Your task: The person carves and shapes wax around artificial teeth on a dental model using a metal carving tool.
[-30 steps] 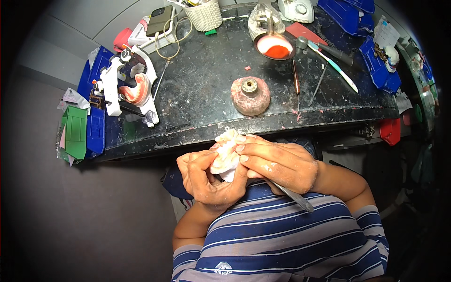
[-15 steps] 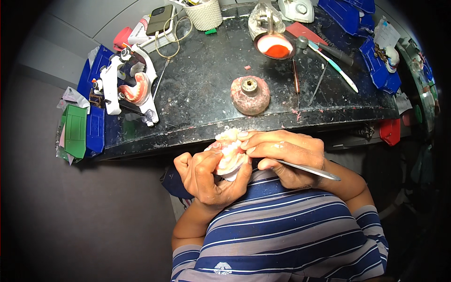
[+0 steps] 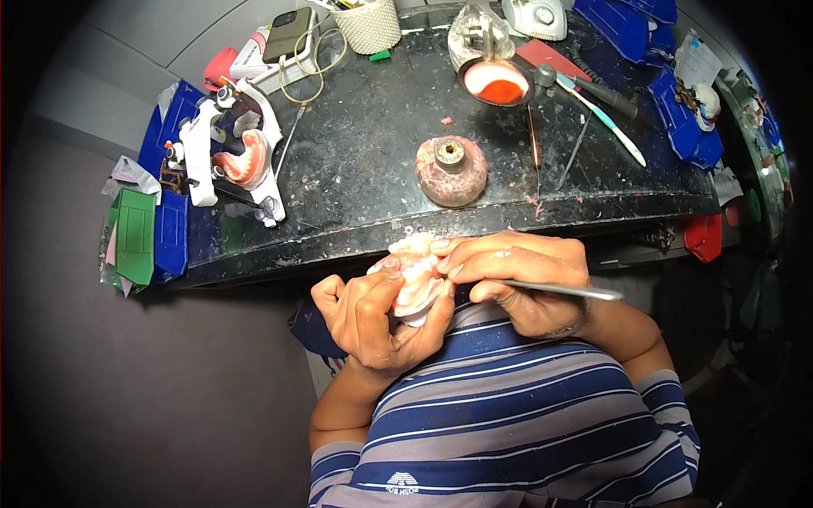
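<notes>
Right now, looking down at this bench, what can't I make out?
All in the head view:
Tooth model: part of its left side, covered by the left hand.
Metal tool: its inner end, hidden by the right hand.
White cup: part of its top, cut off by the upper edge.

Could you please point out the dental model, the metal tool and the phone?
Dental model [image 3: 416, 290], head view: its visible middle.
Metal tool [image 3: 576, 290], head view: its visible shaft.
Phone [image 3: 288, 38], head view: middle of its back.

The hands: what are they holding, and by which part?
Left hand: a pink-and-white dental model, by its sides. Right hand: a metal tool, partway along its length.
</notes>
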Demonstrator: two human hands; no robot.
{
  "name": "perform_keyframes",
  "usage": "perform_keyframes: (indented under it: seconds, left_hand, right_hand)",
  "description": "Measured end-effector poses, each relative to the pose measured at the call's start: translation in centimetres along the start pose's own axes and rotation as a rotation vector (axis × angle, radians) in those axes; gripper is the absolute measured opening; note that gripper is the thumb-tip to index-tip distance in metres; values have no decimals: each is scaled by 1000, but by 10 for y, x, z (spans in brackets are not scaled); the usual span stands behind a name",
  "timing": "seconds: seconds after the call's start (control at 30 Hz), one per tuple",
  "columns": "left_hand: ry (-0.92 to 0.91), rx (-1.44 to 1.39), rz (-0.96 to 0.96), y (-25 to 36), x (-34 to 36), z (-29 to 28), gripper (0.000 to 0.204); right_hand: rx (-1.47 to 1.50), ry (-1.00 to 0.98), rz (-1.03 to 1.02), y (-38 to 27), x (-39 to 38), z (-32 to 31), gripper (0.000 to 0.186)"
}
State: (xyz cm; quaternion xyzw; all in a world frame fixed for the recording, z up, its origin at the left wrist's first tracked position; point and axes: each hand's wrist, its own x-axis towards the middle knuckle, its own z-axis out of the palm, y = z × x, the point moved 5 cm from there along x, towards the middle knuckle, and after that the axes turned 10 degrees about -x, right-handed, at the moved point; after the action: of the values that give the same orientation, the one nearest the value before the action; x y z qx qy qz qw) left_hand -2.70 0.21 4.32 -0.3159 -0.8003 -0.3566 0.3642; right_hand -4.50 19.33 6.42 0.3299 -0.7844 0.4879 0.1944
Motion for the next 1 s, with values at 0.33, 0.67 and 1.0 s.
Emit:
perform_keyframes:
  seconds: [0.33,0.67,1.0]
  left_hand:
    - [-16,-292,-183,-4,5,0,47]
    - [64,-487,-298,-12,-1,1,46]
    - [1,-909,-582,-16,1,-1,46]
  right_hand:
    - [135,39,30,6,4,-3,24]
    - [231,45,87,14,0,-7,40]
    - [411,153,86,4,-6,-24,33]
